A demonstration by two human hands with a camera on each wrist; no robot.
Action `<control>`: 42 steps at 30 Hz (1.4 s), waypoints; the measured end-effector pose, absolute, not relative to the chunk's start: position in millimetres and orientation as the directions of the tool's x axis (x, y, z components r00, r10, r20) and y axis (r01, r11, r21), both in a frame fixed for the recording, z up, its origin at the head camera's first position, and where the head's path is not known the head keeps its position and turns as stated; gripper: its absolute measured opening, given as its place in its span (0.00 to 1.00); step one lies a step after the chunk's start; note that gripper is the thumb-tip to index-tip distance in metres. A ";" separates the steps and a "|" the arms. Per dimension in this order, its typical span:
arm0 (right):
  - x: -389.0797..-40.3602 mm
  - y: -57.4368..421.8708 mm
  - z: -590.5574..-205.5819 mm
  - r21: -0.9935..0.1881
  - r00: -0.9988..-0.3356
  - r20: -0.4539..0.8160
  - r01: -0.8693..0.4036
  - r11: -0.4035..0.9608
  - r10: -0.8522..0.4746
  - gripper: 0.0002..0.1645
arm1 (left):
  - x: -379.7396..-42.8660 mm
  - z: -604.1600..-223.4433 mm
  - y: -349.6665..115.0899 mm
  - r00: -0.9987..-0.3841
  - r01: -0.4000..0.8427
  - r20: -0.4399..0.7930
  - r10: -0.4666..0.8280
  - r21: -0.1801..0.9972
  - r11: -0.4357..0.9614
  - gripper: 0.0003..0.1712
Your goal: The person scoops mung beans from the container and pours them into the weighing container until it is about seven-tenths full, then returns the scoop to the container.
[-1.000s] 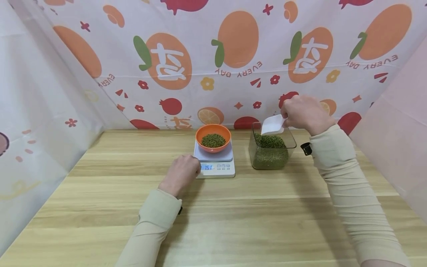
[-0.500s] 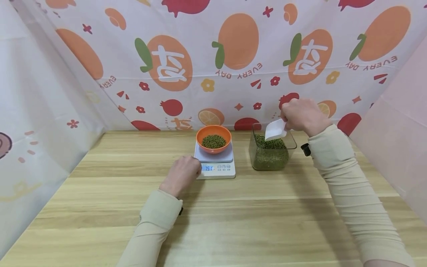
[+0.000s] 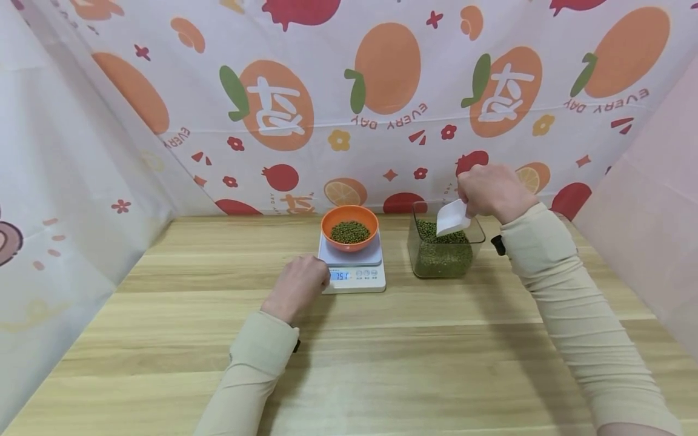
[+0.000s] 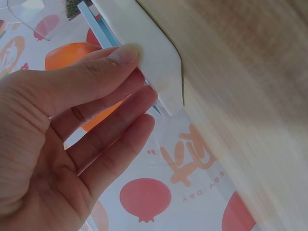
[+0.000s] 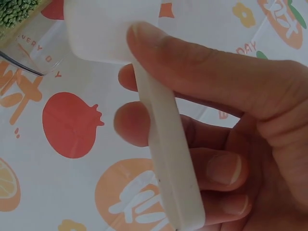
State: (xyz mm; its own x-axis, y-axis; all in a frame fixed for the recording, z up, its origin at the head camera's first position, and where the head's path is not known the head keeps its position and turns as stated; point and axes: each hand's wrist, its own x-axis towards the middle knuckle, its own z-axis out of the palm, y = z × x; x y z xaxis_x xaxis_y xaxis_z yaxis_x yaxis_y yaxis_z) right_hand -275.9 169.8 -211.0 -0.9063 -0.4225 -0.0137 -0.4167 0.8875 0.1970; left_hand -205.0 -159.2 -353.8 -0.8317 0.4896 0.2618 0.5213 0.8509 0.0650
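My right hand (image 3: 493, 192) grips a white scoop (image 3: 453, 218) by its handle (image 5: 166, 154), thumb on one side and fingers curled round the other. The scoop's bowl tilts down inside the mouth of a clear container (image 3: 440, 263) of green mung beans (image 3: 426, 231). My left hand (image 3: 297, 284) holds the left front corner of a white kitchen scale (image 3: 357, 284) between thumb and fingertips (image 4: 126, 53). On the scale stands an orange bowl (image 3: 334, 213) partly filled with mung beans. The lit display (image 3: 340, 275) seems to read 751; a decimal point is too small to tell.
A wooden table (image 3: 382, 363) carries the scale and, to its right, the bean container. Just behind them hangs a fruit-print cloth (image 3: 382, 151). Pale cloth sides (image 3: 82, 181) close in the left and right.
My right hand has lowered a little, bringing the scoop down and slightly right into the container's mouth. The left hand and scale stay put, and the display looks the same.
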 end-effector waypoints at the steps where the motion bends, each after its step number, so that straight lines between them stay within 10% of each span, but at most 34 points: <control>1: -275.9 169.8 -210.9 0.196 -0.908 -0.016 -0.414 0.889 -0.420 0.09 | -205.1 -353.9 -159.1 -0.831 0.523 0.263 0.491 0.066 0.850 0.23; 42: -275.1 170.7 -226.0 0.260 -0.916 -0.104 -0.401 0.878 -0.387 0.15 | -205.9 -354.3 -157.2 -0.859 0.490 0.212 0.466 0.078 0.868 0.23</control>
State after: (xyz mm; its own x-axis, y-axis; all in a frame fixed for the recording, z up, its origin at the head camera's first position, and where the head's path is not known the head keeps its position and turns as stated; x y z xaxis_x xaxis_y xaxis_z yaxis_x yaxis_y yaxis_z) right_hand -275.1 170.7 -226.0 -0.9161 -0.3874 -0.1035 -0.4009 0.8784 0.2601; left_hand -205.9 -157.2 -354.3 -0.8591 0.4659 0.2119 0.4901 0.8682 0.0778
